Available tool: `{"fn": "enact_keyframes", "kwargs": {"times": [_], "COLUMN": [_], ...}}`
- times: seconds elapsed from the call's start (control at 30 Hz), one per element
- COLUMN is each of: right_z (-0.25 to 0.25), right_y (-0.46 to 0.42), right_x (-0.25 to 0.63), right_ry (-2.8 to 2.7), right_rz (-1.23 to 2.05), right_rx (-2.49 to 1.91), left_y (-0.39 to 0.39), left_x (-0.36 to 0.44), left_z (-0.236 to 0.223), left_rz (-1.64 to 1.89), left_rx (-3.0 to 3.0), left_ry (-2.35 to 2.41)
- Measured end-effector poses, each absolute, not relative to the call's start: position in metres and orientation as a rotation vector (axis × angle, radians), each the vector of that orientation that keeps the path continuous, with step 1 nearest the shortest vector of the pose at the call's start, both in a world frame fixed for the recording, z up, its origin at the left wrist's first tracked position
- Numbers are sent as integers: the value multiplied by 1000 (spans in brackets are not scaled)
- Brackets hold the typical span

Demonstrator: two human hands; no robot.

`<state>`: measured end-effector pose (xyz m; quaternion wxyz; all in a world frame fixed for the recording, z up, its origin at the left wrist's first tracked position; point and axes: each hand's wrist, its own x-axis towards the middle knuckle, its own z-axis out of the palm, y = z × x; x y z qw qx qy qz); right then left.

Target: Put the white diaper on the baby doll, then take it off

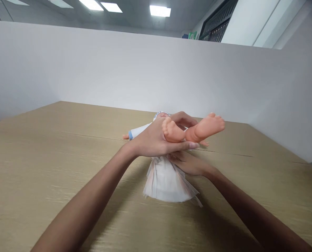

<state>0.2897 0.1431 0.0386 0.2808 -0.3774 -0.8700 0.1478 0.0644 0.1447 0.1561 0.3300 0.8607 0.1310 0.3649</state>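
A baby doll (140, 131) in a white long-sleeved top with blue cuffs lies on its back, its head away from me. My left hand (156, 138) is wrapped around the doll's legs and holds them raised, with the bare feet (207, 128) pointing to the right. Below the legs, a white skirt (166, 183) with a sheer tulle layer spreads on the table toward me. My right hand (188, 163) is at the skirt's upper edge under my left hand, its fingers on the fabric; the fingertips are partly hidden. Most of the doll's body is behind my hands.
The wood-grain table (53, 168) extends on both sides, with a thin seam across it. A white partition (105, 70) stands along its far edge, and another wall (289, 87) rises at the right.
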Motion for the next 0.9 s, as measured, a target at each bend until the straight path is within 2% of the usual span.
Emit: {"fn": "enact_keyframes", "kwargs": {"times": [0.1, 0.2, 0.3, 0.47, 0.6, 0.73, 0.9], "right_z": [59, 72, 79, 78, 59, 20, -20], "right_y": [105, 75, 60, 55, 57, 62, 72], "right_x": [301, 302, 296, 298, 333, 369, 385], "right_ry": [-2309, -2015, -1900, -1977, -2181, -2466, -2521], "right_rz": [483, 325, 230, 343, 377, 160, -87], "right_rx": [-1259, -1483, -1364, -1082, -922, -753, -668], "left_y": [140, 133, 124, 105, 91, 88, 99], "left_x": [66, 71, 77, 63, 27, -5, -25], "left_z": [152, 147, 140, 121, 101, 74, 40], "left_rz": [907, 855, 858, 912, 794, 572, 555], "left_rx": [2268, 2267, 2262, 2370, 2423, 2497, 2609], "left_ry": [345, 372, 375, 433, 572, 514, 411]}}
